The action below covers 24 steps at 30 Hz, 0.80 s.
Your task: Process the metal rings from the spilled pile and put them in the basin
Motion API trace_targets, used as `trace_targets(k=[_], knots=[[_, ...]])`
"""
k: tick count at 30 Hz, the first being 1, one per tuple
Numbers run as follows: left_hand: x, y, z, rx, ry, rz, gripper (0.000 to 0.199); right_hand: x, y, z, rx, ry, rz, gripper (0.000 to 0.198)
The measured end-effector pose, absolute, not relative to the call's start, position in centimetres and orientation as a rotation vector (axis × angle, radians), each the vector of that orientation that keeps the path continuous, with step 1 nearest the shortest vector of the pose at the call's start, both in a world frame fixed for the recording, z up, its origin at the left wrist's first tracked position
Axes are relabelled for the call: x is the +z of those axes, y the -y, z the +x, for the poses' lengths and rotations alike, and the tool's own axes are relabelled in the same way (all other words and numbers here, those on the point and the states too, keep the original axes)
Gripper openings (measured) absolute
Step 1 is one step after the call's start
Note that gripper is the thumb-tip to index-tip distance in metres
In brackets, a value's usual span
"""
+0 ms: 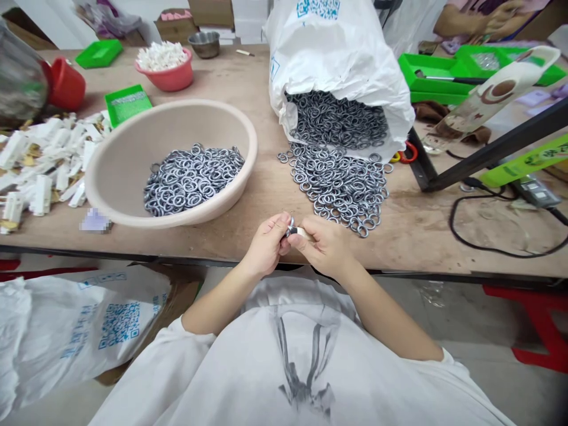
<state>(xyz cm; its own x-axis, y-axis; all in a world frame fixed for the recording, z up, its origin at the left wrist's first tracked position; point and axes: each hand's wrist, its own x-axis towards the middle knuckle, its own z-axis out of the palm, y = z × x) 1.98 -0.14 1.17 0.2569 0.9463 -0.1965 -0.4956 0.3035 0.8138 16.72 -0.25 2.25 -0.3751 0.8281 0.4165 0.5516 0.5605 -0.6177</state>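
At the table's front edge my left hand (265, 244) is closed in a pinch on a small grey ring (291, 225). My right hand (329, 244) wraps round a small tool with a pale handle (304, 233) and a dark end, which meets the ring; its exact kind is unclear. Just beyond my hands, a pile of loose grey rings (341, 183) spills from the mouth of a white sack (332, 53). To the left stands a wide beige basin (115, 160), with many similar rings (195, 177) heaped inside.
White plastic pieces (53, 154) are scattered at the left, near a red cup (66, 83) and a red bowl (166, 78). Green trays (435, 74), a dark metal frame (488, 151) and a black cable (457, 236) occupy the right. Another person's hands (499, 18) show at the far right.
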Motion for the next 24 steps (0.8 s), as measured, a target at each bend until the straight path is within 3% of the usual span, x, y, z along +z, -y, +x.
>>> trace_targets(k=[7,12,18,24], knots=[[0.9,0.8,1.8,1.002,-0.780,0.911,0.056,0.9,-2.7,18.4,0.767,1.703,-1.242,0.061],[0.1,0.3,1.8,1.070,-0.847,0.991,0.054,1.1,-2.3,17.6,0.979,1.582,-1.077,0.047],[0.5,-0.3,0.9,1.021,-0.814,0.892,0.041,1.5,-2.0,17.1,1.012,1.452,-1.139,0.042],[0.9,-0.2,0.9,0.970,-0.757,0.781,0.043,1.8,-2.1,17.1,1.077,1.357,-1.092,0.040]])
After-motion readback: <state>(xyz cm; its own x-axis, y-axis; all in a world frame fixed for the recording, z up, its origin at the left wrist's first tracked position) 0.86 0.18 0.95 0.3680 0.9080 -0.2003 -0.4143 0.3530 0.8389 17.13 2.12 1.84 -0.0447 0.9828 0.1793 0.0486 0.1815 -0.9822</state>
